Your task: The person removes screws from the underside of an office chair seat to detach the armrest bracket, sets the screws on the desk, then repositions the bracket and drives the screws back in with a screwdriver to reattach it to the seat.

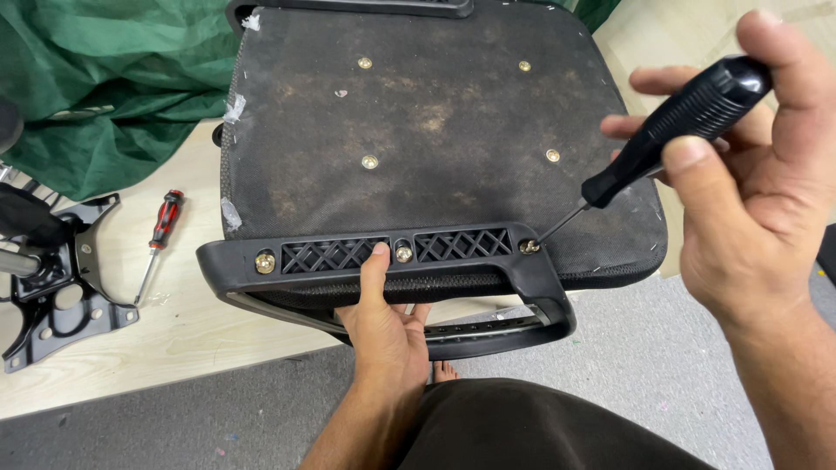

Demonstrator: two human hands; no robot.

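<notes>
Closest to us, our right hand (766, 183) has its fingers (697, 161) clenched around the black handle of a screwdriver (675, 130), with the thumb lying along the top of the handle. From this grip the thin shaft goes down and to the left, and its tip sits on the right brass screw (529, 247) of a black plastic armrest bracket (392, 257).

Our left hand (387, 326) comes up from below. Its thumb presses flat on the front of the bracket, just beside the middle screw (404, 253), and the other fingers curl under the edge, so this hand grips the bracket. A third screw (265, 262) sits at the left end of the bracket, well apart from both hands.

Behind the bracket we see the chair seat (435, 113) turned underside up, dusty black, with four brass inserts. It rests on a pale wooden floor (174, 313). To the left lie a second screwdriver (158, 235) with red and black handle, a black metal chair plate (61, 287) and a green cloth (113, 78).
</notes>
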